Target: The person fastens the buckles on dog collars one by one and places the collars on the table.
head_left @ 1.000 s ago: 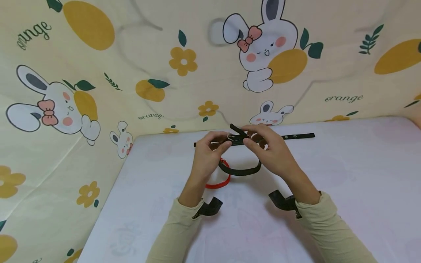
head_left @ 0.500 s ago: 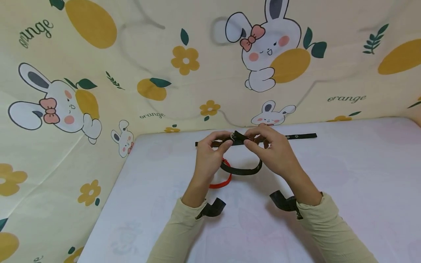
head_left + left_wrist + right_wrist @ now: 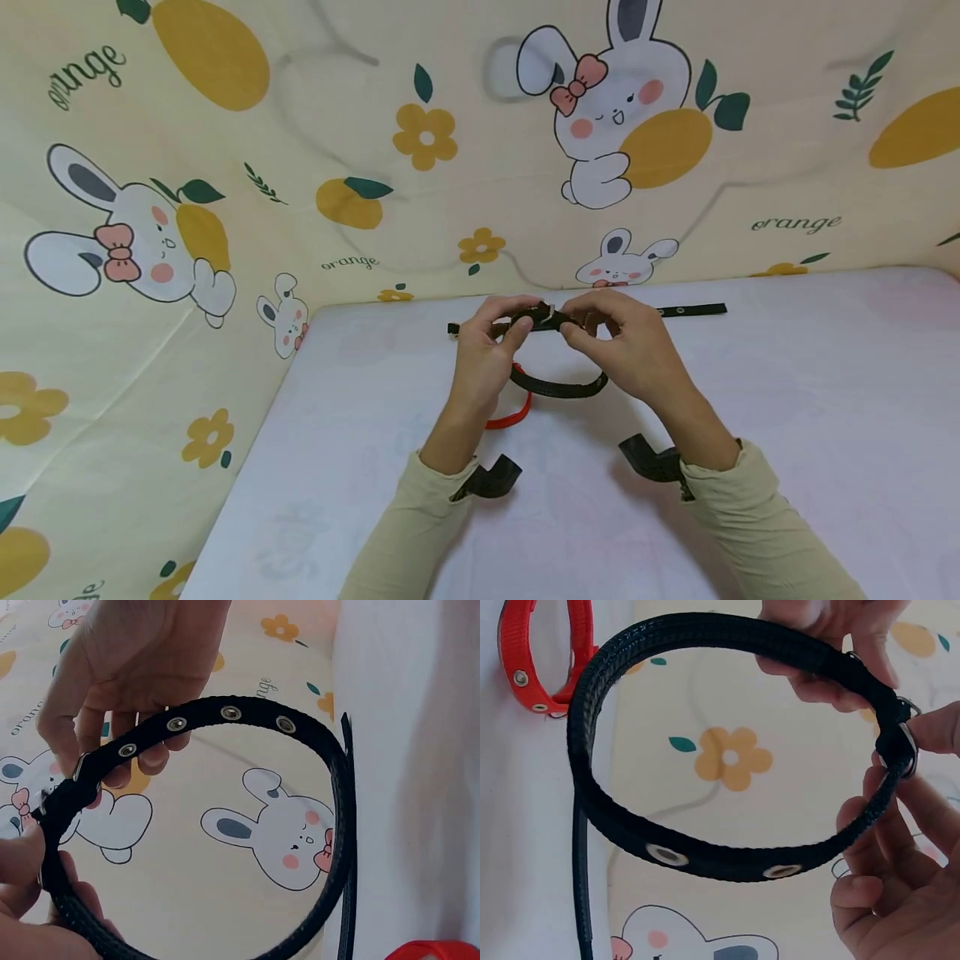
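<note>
Above the table (image 3: 787, 458), a person's left hand (image 3: 482, 362) and right hand (image 3: 628, 346) pinch a black collar (image 3: 558, 389) either side of its buckle (image 3: 913, 750), apparently to steady the join while the loop hangs free; both hands angle inward, thumb tips near each other.

The left forearm (image 3: 411, 533) and right forearm (image 3: 768, 517), both sleeved, reach forward and slant in toward each other. The left hand (image 3: 482, 348) and right hand (image 3: 632, 346) are lifted close together in front, both turned inward, fingers (image 3: 504, 306) bent, each thumb (image 3: 517, 335) set toward its fingers in a pinch
</note>
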The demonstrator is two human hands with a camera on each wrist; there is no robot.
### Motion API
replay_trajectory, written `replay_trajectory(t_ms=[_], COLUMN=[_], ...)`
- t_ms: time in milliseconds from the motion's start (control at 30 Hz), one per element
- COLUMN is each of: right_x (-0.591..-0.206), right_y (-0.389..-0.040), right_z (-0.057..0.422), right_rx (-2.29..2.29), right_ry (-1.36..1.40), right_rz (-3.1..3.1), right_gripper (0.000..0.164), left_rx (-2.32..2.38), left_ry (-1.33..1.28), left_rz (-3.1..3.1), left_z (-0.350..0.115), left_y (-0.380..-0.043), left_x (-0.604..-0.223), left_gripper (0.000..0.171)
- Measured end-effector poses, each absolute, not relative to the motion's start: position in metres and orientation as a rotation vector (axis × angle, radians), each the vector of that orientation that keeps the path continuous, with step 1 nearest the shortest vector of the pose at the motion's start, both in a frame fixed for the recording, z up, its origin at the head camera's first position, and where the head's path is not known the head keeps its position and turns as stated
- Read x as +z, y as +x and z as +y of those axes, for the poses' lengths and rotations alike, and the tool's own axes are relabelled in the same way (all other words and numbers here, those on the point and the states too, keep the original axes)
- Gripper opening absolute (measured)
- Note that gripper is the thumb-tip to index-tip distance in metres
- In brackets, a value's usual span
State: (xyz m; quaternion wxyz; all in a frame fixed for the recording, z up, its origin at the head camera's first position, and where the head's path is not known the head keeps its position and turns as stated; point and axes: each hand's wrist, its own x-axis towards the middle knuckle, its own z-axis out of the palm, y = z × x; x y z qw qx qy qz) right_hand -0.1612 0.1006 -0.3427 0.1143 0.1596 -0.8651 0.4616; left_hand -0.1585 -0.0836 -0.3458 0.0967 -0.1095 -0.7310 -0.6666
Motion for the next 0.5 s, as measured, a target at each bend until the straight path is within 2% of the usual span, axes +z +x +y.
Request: replay_trajectory(t_ms=[333, 500], right_x=[-0.3427, -0.3427], right_y=[-0.1607, -0.1616], right_z=[0.099, 0.0977], right_rx=[1.356, 1.354], right_ry=[0.524, 0.546], right_rz=[-2.457, -2.489], right_gripper=[0.011, 0.022], left_rx=[-2.053, -2.068], left_ry=[-0.289, -0.274], left_rz=[-2.165, -2.137], left_z=[-0.0817, -0.0818], left_y=[-0.1588, -0.1592], left_x=[-0.3456, -0.3458], left_gripper=[0.025, 0.024])
